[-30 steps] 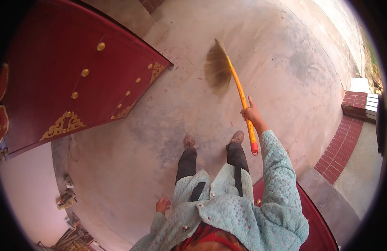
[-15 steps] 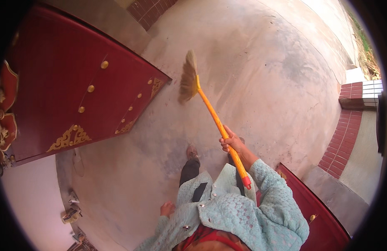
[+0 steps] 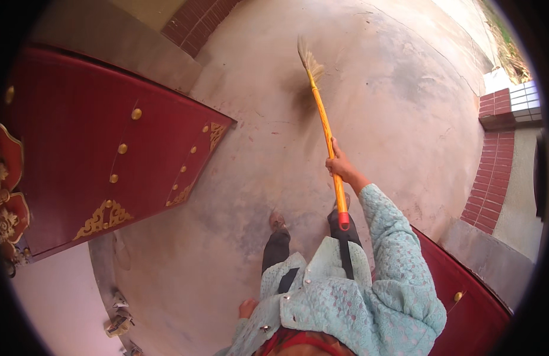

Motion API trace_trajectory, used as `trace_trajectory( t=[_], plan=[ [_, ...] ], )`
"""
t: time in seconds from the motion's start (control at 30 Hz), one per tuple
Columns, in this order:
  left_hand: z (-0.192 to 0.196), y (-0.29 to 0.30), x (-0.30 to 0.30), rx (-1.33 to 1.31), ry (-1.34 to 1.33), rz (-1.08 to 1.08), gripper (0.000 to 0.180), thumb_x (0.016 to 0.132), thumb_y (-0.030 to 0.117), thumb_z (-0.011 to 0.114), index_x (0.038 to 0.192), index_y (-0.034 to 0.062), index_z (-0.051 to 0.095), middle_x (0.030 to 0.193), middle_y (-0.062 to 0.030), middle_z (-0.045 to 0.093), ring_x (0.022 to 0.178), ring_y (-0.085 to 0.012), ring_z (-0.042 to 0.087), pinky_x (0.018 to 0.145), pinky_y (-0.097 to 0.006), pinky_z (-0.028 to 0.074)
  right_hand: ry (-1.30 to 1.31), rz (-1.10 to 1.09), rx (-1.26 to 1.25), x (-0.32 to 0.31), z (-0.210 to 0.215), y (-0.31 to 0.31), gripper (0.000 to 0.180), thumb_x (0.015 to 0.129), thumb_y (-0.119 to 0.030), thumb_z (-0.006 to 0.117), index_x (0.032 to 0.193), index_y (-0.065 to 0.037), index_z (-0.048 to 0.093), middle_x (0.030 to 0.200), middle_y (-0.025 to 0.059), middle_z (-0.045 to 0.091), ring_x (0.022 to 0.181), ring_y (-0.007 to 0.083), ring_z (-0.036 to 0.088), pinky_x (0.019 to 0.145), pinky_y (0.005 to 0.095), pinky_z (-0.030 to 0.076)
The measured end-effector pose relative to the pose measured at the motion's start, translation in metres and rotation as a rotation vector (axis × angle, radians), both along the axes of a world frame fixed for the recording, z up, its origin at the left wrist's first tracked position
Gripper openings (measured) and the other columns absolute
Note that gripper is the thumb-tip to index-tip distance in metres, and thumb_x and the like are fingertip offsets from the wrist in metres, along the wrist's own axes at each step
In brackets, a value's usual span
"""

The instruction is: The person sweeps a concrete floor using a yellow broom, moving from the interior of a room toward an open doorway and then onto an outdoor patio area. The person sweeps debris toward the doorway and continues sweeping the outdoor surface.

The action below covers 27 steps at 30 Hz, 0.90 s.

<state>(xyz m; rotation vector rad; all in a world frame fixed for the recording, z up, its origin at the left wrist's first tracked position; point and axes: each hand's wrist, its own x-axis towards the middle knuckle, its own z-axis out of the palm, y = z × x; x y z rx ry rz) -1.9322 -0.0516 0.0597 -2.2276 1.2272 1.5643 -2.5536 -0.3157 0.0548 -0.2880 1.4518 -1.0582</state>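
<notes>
My right hand [image 3: 344, 166] is wrapped around the orange handle of a broom [image 3: 323, 121], gripping it at the middle of its length. The handle's red end cap [image 3: 344, 220] points back toward my body, and its yellow neck leads to tan bristles [image 3: 310, 59] at the far end. The bristles appear edge-on and raised, with a dark shadow on the floor beside them. Low at my left side, next to my light green jacket [image 3: 328, 296], hangs my left hand [image 3: 247, 308]. Its fingers look curled in, with nothing visible in them.
A red door leaf [image 3: 78, 148] with gold studs stands open at left; another red leaf [image 3: 464, 291] is at lower right. Red-tiled wall bases [image 3: 491, 178] flank the concrete floor [image 3: 399, 136]. Small litter [image 3: 118, 323] lies by the left wall. My shoes [image 3: 277, 221] stand on the floor.
My right hand has swung the broom forward and rightward, away from my body. The bristles have turned from fanned broadside to nearly edge-on. My left hand stays low at my side.
</notes>
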Motion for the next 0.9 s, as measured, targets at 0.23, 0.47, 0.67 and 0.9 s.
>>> trace_trajectory(
  t=[0.23,0.47,0.67,0.9],
  plan=[
    [-0.028,-0.041,-0.017,0.117,0.147,0.234,0.034,0.078,0.014,0.049,0.107,-0.0033,0.047,0.091,-0.0153,0.057,0.083,-0.0194,0.057,0.072,-0.029,0.046,-0.450,0.018,0.065,-0.012,0.077,0.114,0.084,0.063,0.010,0.045,0.132,-0.020,0.008,0.063,0.0053,0.046,0.040,0.0096,0.040,0.034,0.0222,0.035],
    [0.005,-0.051,-0.035,0.106,0.230,0.284,0.035,0.078,0.012,0.049,0.110,-0.0024,0.044,0.088,-0.0134,0.057,0.084,-0.0218,0.056,0.071,-0.030,0.046,-0.314,0.008,0.321,-0.007,0.018,0.151,0.083,0.061,0.011,0.048,0.131,-0.015,0.012,0.056,0.0078,0.048,0.038,0.0128,0.044,0.033,0.0247,0.037],
    [0.003,-0.032,-0.019,0.090,0.047,0.008,0.033,0.078,0.013,0.051,0.107,-0.0025,0.046,0.086,-0.0135,0.058,0.080,-0.0198,0.057,0.071,-0.029,0.046,0.154,-0.001,0.187,-0.051,-0.012,0.087,0.080,0.062,0.007,0.047,0.131,-0.011,0.012,0.051,0.0034,0.042,0.039,0.0124,0.041,0.035,0.0254,0.037],
    [0.023,-0.075,-0.061,0.080,0.165,0.213,0.030,0.076,0.015,0.052,0.101,-0.0025,0.052,0.089,-0.0111,0.059,0.074,-0.0152,0.058,0.067,-0.026,0.046,0.270,0.094,0.129,-0.049,0.077,0.146,0.075,0.067,0.001,0.044,0.132,-0.018,0.012,0.062,0.0020,0.040,0.044,0.0105,0.040,0.038,0.0250,0.037]
  ],
)
